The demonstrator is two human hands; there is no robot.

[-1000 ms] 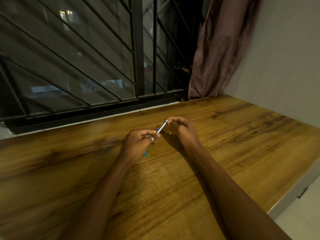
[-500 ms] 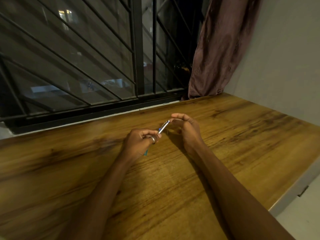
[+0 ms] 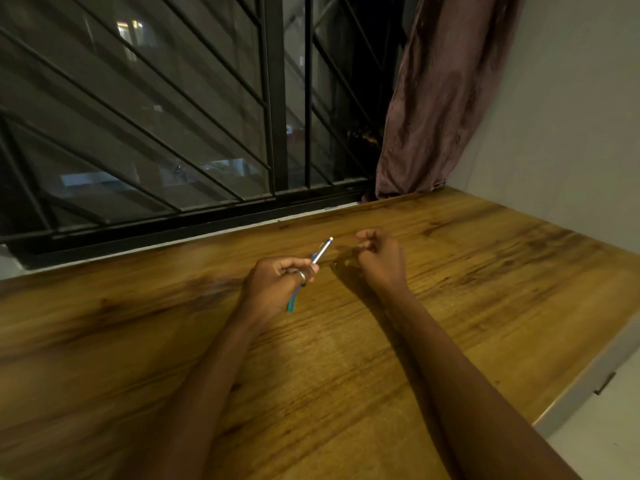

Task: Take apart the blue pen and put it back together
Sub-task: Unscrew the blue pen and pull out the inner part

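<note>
Wooden desk (image 3: 346, 375): fills lower frame.
Pen (image 3: 321, 251): centre frame, gripped in left hand (image 3: 277, 285).
Right hand (image 3: 379, 254): just pulled off the pen tip, fingers curled; contents unclear.
Meaning: dismantling likely starting.

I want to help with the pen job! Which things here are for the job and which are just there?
For the job:
blue pen, held in the left hand
right hand, curled beside the pen's tip, apart from it

Just there:
wooden table
curtain
window bars
ring on a left finger
</note>
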